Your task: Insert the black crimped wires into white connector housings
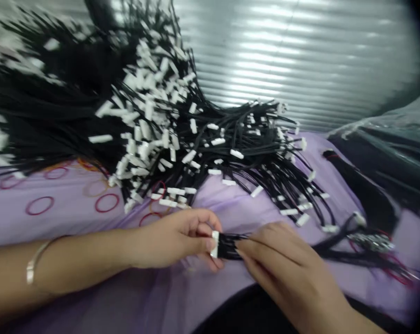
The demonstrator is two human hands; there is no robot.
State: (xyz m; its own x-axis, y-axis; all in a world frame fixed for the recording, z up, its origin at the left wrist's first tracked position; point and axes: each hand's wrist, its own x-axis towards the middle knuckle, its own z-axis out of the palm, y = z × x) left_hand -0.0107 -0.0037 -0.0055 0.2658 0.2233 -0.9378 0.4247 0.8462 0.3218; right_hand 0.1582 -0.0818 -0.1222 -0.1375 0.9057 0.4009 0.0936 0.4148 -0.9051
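Right in the middle, low in the view, there was the small bundle [229, 247] of black wires, its white connector ends [214, 244] lined up flush and facing left. The left hand [177, 239] had it: thumb on top, fingers curled beneath, the grip pinched tight on those connector ends. A thin bracelet [34, 264] sat on that wrist. From the other side, the right hand [293, 273] lay over the wires just behind the connectors, fingers stretched along them and touching. The thumb was hidden under the hand, so whether that grip was closed around the wires could not be told. The bundle was held just above the purple cloth [203, 297] that covered the worktop, and its wires trailed off to the right.

Behind the hands rose a huge pile of cables [150, 116], black strands bristling with white plugs, spilling down almost to the left knuckles. Loose red rubber bands [39, 205] lay scattered on the cloth to the left of the pile. Off to the right, another finished bunch [370, 241] lay near the trailing wires, with red bands showing around it, though blurred. Beyond it sat a clear plastic bag [387, 139] with dark contents. A ribbed metal surface [300, 55] filled the background
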